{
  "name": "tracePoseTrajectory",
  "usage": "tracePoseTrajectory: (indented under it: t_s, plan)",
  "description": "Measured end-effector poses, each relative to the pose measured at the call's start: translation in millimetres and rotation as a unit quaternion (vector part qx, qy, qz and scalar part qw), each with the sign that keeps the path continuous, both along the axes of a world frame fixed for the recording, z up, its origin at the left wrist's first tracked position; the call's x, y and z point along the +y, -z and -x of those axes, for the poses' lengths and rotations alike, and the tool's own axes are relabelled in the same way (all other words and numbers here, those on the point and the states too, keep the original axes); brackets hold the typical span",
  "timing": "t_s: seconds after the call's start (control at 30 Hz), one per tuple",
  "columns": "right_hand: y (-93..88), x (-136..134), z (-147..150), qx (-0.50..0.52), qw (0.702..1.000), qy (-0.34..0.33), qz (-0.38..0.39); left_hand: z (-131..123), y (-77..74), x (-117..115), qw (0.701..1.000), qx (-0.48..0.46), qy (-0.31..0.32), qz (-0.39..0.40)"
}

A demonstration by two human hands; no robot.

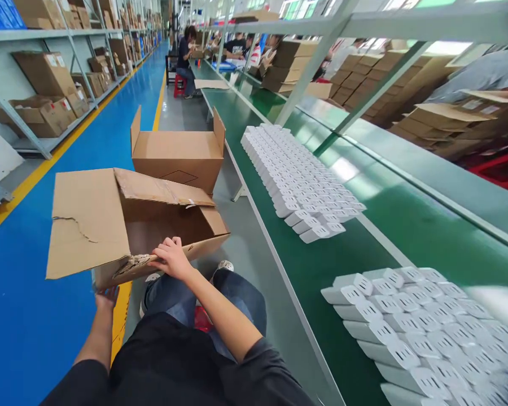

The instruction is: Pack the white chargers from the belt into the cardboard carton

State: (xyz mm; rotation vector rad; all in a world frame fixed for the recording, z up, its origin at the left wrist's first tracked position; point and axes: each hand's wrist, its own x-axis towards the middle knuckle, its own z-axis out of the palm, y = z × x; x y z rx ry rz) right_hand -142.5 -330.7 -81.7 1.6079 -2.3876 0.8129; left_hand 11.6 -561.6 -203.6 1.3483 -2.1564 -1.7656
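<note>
An open cardboard box [88, 220], torn at one corner and with its flaps spread, is tilted in front of my knees. My right hand [172, 258] grips its near upper edge beside the torn cardboard, fingers bent over the rim. Under the near left corner, my left hand [107, 296] supports the same box from below; its fingers are partly hidden by the cardboard. The part of the box's inside that shows holds nothing. Just beyond stands a second open cardboard box [178, 148] with raised flaps.
Along my right runs a green-topped bench [279, 248]. Two groups of white slotted plastic pieces [300, 175] stand on it in tight rows. Shelves with cartons [46, 73] line the left beyond the blue aisle [122, 101]. A person [186, 59] sits farther along the bench.
</note>
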Motion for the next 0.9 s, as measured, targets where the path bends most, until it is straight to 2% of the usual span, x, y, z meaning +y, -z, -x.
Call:
tracePoseTrajectory:
  t_s: [0.1, 0.17, 0.23, 0.33, 0.43, 0.53, 0.67, 0.8, 0.9]
  plan:
    - [36.6, -21.4, 17.5, 0.017, 0.997, -0.050, -0.047, 45.6, 41.1, 12.3, 0.991, -0.035, -0.083, -0.101]
    - [60.1, -37.9, 28.1, 0.019, 0.993, -0.083, -0.081, 73.4, 67.2, 24.7, 0.983, -0.046, -0.093, -0.152]
    - [86.8, -51.4, 40.5, -0.002, 0.989, -0.086, -0.120, 98.5, 90.8, 39.5, 0.973, -0.061, -0.087, -0.204]
    - [135.8, -61.8, 63.1, -0.079, 0.978, -0.027, -0.192, 127.3, 118.0, 59.7, 0.958, -0.083, -0.075, -0.265]
    - [186.9, -64.1, 83.5, -0.198, 0.945, 0.052, -0.255, 138.7, 133.9, 67.3, 0.950, -0.092, -0.073, -0.289]
    - [224.8, -67.2, 91.5, -0.274, 0.917, 0.063, -0.282, 132.8, 139.7, 61.0, 0.951, -0.110, -0.071, -0.278]
    - [247.5, -61.3, 85.8, -0.329, 0.905, 0.070, -0.260, 117.9, 136.3, 46.7, 0.969, -0.127, -0.057, -0.205]
    - [256.8, -15.0, 79.4, -0.366, 0.895, 0.105, -0.232, 105.1, 123.6, 37.4, 0.987, -0.131, -0.010, -0.089]
    - [261.9, 25.0, 77.9, -0.397, 0.874, 0.109, -0.257, 88.5, 105.0, 32.7, 0.992, -0.127, 0.020, 0.003]
